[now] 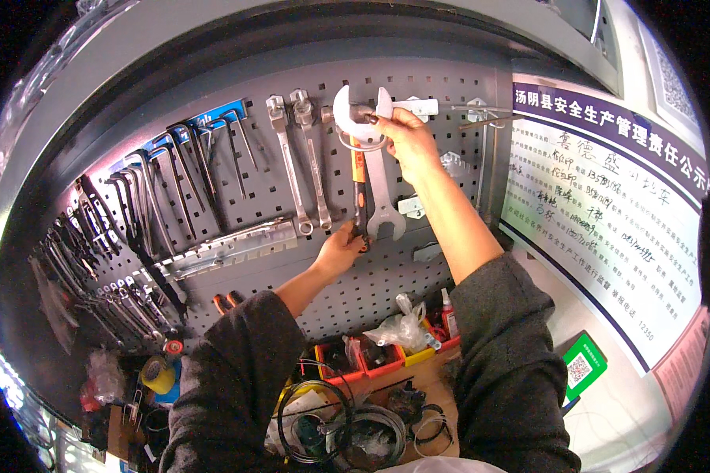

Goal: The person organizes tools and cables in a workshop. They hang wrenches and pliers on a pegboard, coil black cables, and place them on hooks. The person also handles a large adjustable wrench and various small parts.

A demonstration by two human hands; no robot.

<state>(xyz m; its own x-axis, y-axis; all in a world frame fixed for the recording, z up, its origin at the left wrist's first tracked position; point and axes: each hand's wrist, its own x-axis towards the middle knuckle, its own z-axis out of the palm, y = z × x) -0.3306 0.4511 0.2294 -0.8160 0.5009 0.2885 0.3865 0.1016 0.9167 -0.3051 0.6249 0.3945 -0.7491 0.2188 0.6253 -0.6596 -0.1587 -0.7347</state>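
My right hand (408, 142) grips the upper part of a large double open-ended wrench (380, 189), just below its wide jaw, in front of the pegboard. Behind the jaw hangs a hammer with an orange and black handle (358, 165). My left hand (338, 251) has its fingers at the lower end of that handle, beside the wrench's smaller jaw. Two long wrenches, a left one (293, 168) and a right one (315, 171), hang to the left of the hammer.
Hex keys (180, 165) hang in a blue rack on the left. Combination wrenches (133, 310) hang lower left. Below stand red bins (381, 362), coiled cables (370, 434) and a roll of yellow tape (158, 375). Printed posters (603, 236) with writing cover the right wall.
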